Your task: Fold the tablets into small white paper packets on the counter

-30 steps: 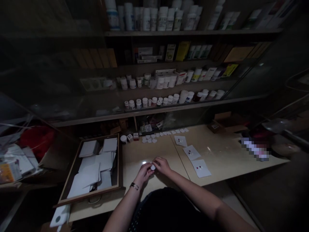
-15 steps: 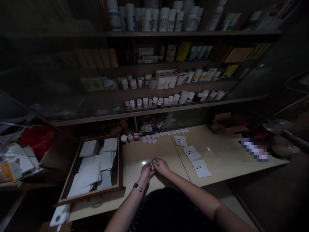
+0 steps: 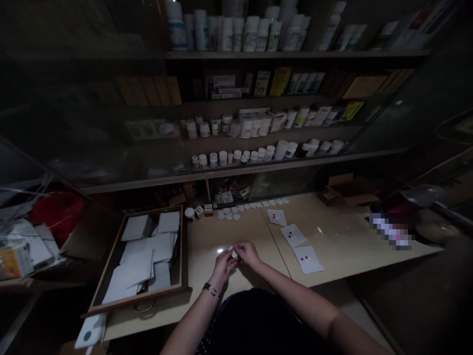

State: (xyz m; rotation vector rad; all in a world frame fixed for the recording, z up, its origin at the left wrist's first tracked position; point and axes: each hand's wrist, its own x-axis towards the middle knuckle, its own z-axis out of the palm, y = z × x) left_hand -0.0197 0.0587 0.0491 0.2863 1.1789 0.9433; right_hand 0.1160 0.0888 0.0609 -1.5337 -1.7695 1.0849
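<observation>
Hands: left hand (image 3: 223, 266) and right hand (image 3: 248, 254) both pinched shut on small white item (image 3: 234, 254)
Item spot: between the fingertips, over the front middle of the counter (image 3: 207, 236)
Right side: three paper squares (image 3: 293, 235) with red dots
Left side: open drawer (image 3: 181, 251) of white sheets (image 3: 138, 264)

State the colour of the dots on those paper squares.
Dark red, on a white paper sheet; head view.

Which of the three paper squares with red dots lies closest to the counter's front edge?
The front square, right of the right hand; the other two lie farther back.
</observation>
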